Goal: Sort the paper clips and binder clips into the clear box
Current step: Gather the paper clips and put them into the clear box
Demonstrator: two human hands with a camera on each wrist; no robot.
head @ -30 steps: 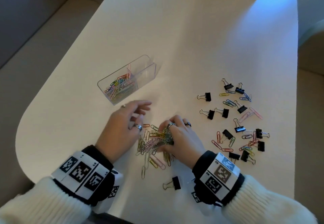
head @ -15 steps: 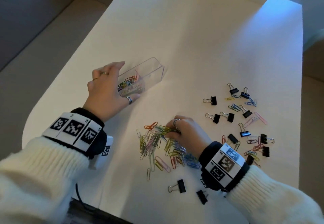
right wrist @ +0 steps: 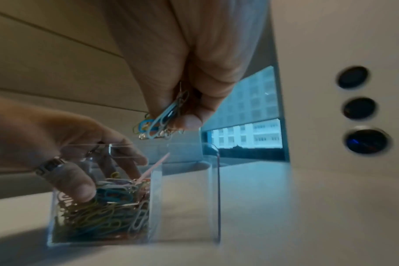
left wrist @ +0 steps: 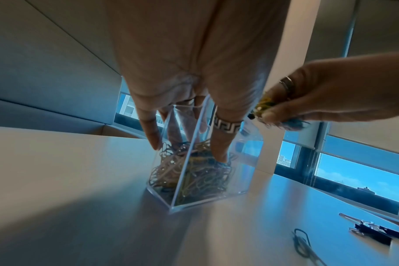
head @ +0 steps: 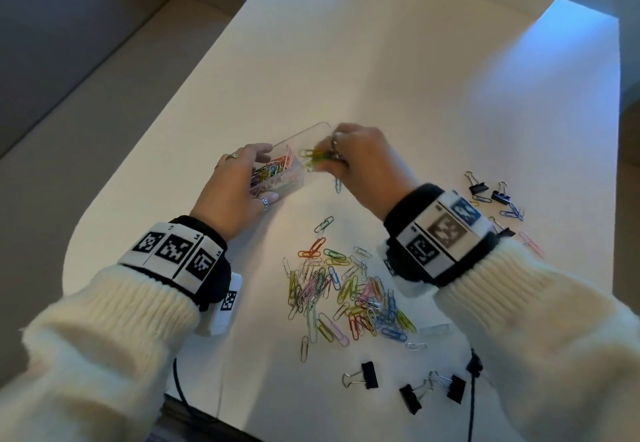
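Observation:
The clear box [head: 295,180] stands on the white table, its left compartment full of coloured paper clips [right wrist: 98,212]. My left hand [head: 239,185] grips the box [left wrist: 194,190], thumb on the near wall and fingers on the far wall. My right hand [head: 358,159] pinches a bunch of paper clips [head: 317,157] just above the box's open top, near the divider [right wrist: 156,181]. The right compartment [right wrist: 189,189] looks empty. The wrist views show the bunch [right wrist: 162,120] held between thumb and fingers [left wrist: 271,115]. A loose pile of paper clips [head: 346,296] lies nearer me.
Three black binder clips [head: 369,376] lie near the table's front edge, and more binder clips [head: 479,187] with paper clips lie at the right, partly behind my right wrist. A blue paper clip [head: 337,185] is under my right hand. A black cable [head: 472,403] runs over the front edge.
My left hand left the pile and took hold of the box. My right hand gathered a bunch of paper clips from the pile and carried it up over the box.

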